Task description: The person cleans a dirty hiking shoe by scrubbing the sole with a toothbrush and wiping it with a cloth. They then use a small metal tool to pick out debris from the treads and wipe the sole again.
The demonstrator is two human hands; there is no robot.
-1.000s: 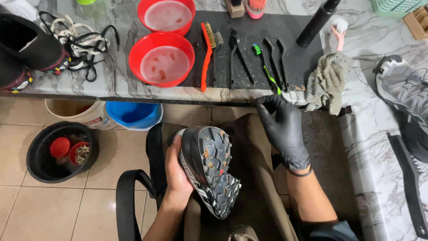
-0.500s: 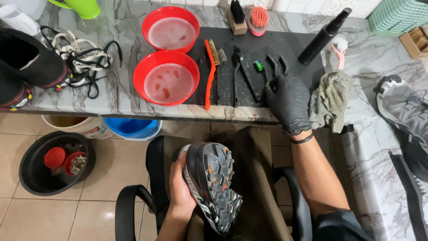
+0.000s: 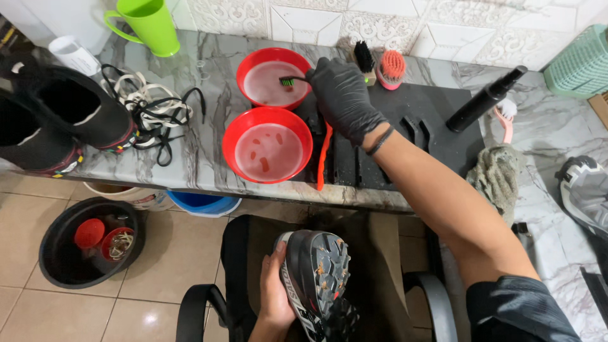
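Observation:
My left hand [image 3: 273,296], bare, grips a dark shoe [image 3: 316,278] turned sole-up over my lap, its lugged sole flecked with orange. My right hand [image 3: 342,97], in a black glove, reaches across the marble counter and holds a small green-headed brush [image 3: 292,80] whose bristles dip into the far red bowl [image 3: 273,76] of cloudy water. A second red bowl [image 3: 268,145] of water sits just in front of it. Beside my glove lies an orange-handled brush [image 3: 323,158] on a black mat [image 3: 437,114].
Two black boots [image 3: 54,123] and loose laces [image 3: 152,114] lie at the counter's left, with a green jug [image 3: 147,25] behind. A black spray bottle [image 3: 484,98], round brushes [image 3: 391,66], a rag [image 3: 497,177] and a grey shoe [image 3: 586,193] are at right. Buckets [image 3: 85,244] stand on the tiled floor.
My right hand picked up the green brush from the mat and moved forward and left to the far red bowl. The view tilted up; the shoe stays held in my left hand.

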